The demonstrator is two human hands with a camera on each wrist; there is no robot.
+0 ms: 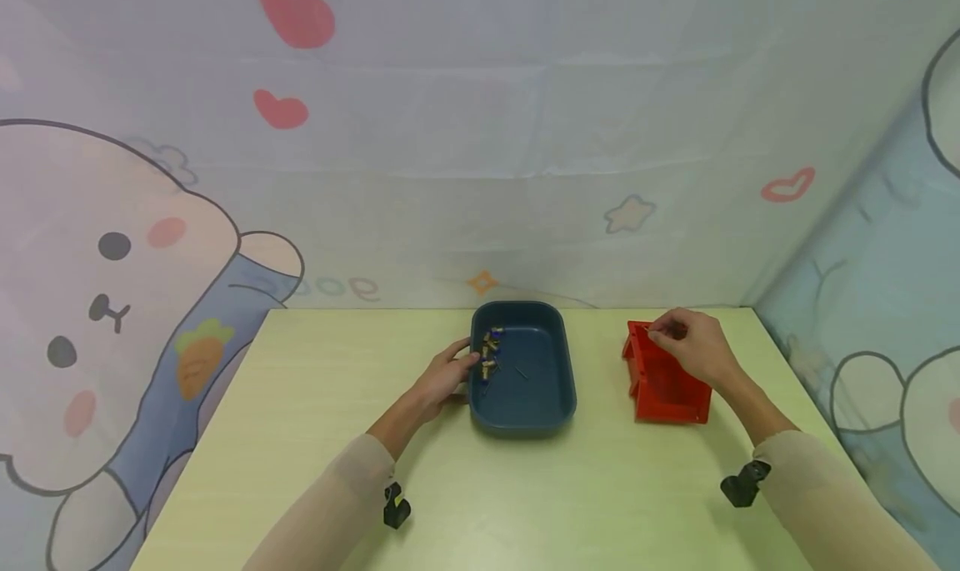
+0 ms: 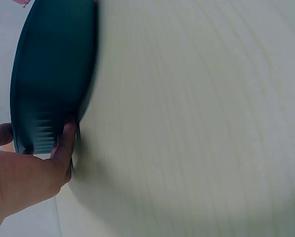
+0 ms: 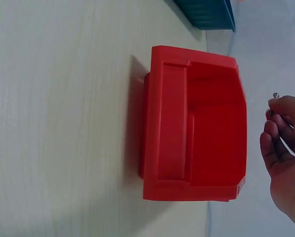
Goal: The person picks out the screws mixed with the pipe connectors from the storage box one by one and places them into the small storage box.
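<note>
A dark blue-green plastic tray [image 1: 536,388] stands mid-table, with several small brass-and-blue pieces [image 1: 489,354] gathered along its left side and a thin metal pin-like piece [image 1: 521,373] on its floor. My left hand [image 1: 442,379] grips the tray's left wall; in the left wrist view the thumb and fingers [image 2: 65,148] lie on opposite sides of it. Above the far end of a red plastic bin [image 1: 671,411], my right hand [image 1: 697,346] pinches a small shiny metal piece [image 3: 275,95] between thumb and finger. Most of that piece is hidden, so its kind is unclear.
Both containers stand on a pale wood-grain table [image 1: 337,371], the red bin to the right of the tray with a gap between them. A printed cloth [image 1: 450,137] hangs behind the table's far edge and along the right side.
</note>
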